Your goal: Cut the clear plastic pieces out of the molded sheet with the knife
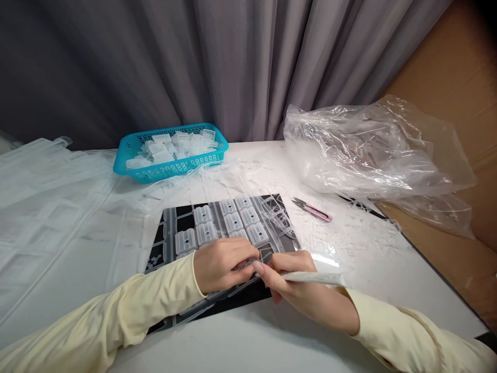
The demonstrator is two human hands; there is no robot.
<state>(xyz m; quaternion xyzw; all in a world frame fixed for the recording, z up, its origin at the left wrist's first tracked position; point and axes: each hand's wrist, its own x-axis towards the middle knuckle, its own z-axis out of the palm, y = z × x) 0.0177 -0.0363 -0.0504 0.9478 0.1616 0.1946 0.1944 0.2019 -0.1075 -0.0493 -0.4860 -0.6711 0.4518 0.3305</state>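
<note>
On a black sheet (pixel 248 295) lies a translucent plastic frame (pixel 169 238) with rows of small clear boxes (pixel 233 221), several bearing a dark dot. My left hand (pixel 225 263) rests over the lower right part of the frame, its fingers curled and pressed together; what they hold, if anything, is hidden. Just right of it, my right hand (pixel 297 280) is closed around a whitish, slim tool (pixel 314 278) that points back over the wrist. The fingertips of both hands nearly meet at the frame's lower right edge.
A blue basket (pixel 171 169) of clear plastic pieces stands at the back left. Pink-handled snips (pixel 312 210) lie right of the sheet. Crumpled clear bags (pixel 373 150) fill the back right; stacked translucent frames (pixel 42 207) cover the left. Plastic scraps are scattered behind the sheet.
</note>
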